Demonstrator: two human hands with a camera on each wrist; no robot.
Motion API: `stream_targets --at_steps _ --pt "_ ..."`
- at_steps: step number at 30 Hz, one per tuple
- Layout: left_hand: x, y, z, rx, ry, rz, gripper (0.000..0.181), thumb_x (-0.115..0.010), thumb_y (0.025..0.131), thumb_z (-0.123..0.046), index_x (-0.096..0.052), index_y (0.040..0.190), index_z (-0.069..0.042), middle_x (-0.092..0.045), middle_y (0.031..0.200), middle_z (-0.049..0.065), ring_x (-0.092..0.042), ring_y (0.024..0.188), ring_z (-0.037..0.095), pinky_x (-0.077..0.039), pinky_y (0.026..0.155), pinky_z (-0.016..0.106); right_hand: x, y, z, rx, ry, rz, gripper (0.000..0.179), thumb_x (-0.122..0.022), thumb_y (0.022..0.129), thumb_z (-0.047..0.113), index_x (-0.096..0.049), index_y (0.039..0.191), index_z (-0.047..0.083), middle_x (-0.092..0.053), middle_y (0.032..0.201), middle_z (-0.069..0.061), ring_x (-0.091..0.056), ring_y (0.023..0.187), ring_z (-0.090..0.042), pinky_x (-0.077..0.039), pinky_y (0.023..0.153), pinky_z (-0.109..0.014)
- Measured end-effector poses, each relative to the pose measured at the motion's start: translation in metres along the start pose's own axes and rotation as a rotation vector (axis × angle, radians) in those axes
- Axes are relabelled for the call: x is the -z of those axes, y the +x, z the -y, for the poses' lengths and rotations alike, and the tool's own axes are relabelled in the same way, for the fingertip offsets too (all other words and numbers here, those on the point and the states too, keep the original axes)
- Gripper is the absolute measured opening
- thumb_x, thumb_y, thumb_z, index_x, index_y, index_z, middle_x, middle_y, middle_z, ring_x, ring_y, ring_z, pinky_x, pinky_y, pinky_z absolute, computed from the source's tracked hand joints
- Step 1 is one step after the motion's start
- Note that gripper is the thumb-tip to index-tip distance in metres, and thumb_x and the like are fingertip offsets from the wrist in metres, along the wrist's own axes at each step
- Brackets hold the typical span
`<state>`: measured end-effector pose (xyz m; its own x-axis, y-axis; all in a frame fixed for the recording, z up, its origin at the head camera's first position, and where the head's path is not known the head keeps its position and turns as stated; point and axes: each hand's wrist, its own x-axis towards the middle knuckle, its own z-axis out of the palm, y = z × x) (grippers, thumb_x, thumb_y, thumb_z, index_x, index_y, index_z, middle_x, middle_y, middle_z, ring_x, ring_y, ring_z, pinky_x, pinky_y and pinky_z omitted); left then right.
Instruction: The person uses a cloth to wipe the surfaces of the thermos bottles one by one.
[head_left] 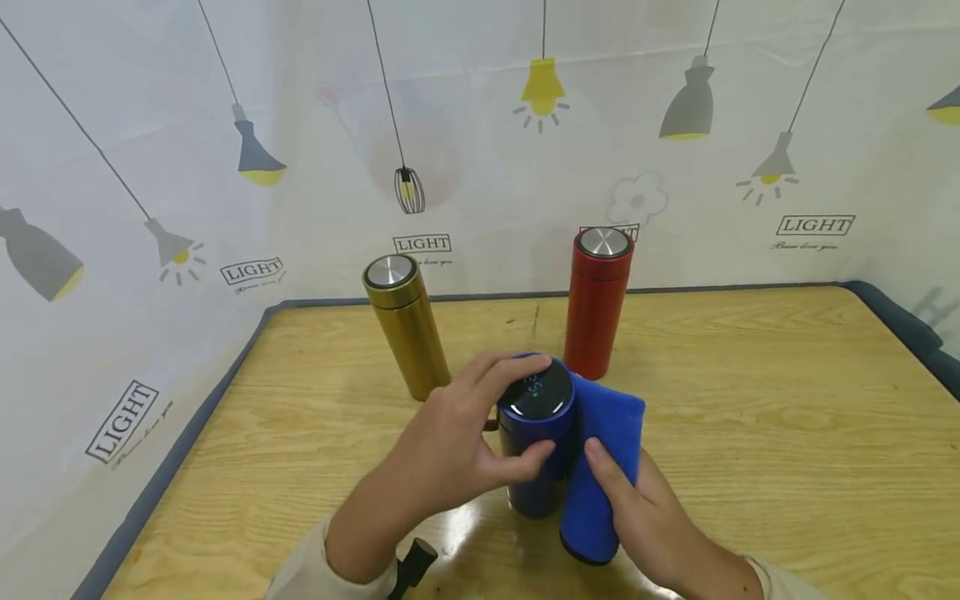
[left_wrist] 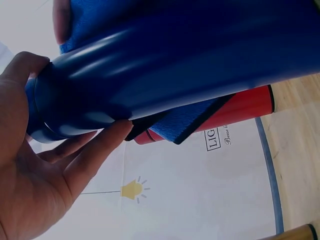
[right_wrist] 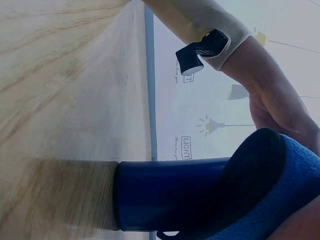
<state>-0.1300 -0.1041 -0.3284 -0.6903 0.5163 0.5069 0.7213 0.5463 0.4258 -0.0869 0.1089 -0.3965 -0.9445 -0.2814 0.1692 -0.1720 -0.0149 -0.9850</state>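
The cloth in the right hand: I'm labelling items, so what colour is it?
The cloth is bright blue; the head view shows it best.

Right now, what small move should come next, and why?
I would probably draw the blue cloth down the side of the blue bottle: the right hand holds the cloth alongside it, while the left hand grips the bottle's top and its base appears to rest on the table.

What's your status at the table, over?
Left hand gripping blue bottle, upright. Right hand holding blue cloth beside it. Red bottle, gold bottle behind, not blocking.
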Motion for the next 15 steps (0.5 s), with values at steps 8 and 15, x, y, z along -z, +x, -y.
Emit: stream_targets --at_steps 8,15 --pt "0.0008 0.0003 0.0028 -0.036 -0.058 0.047 0.072 -0.078 0.081 -0.029 -0.046 0.145 -0.027 -0.052 0.139 0.002 -0.067 0.090 0.011 -0.056 0.076 0.019 0.0050 -0.0030 0.0023 -0.003 -0.049 -0.022 0.043 -0.029 0.110 0.015 -0.030 0.152 0.005 -0.050 0.145 -0.018 -0.055 0.124 -0.003 -0.052 0.094 -0.027" --pt "0.0000 0.0013 0.0021 -0.030 -0.072 0.062 0.073 -0.077 0.080 -0.029 -0.046 0.146 -0.029 -0.047 0.143 0.003 -0.060 0.081 0.008 -0.051 0.068 0.015 0.0071 -0.0048 -0.0003 0.070 -0.022 -0.033 0.042 -0.029 0.109 0.008 -0.033 0.150 0.002 -0.057 0.137 -0.007 -0.058 0.121 -0.007 -0.053 0.091 -0.025"
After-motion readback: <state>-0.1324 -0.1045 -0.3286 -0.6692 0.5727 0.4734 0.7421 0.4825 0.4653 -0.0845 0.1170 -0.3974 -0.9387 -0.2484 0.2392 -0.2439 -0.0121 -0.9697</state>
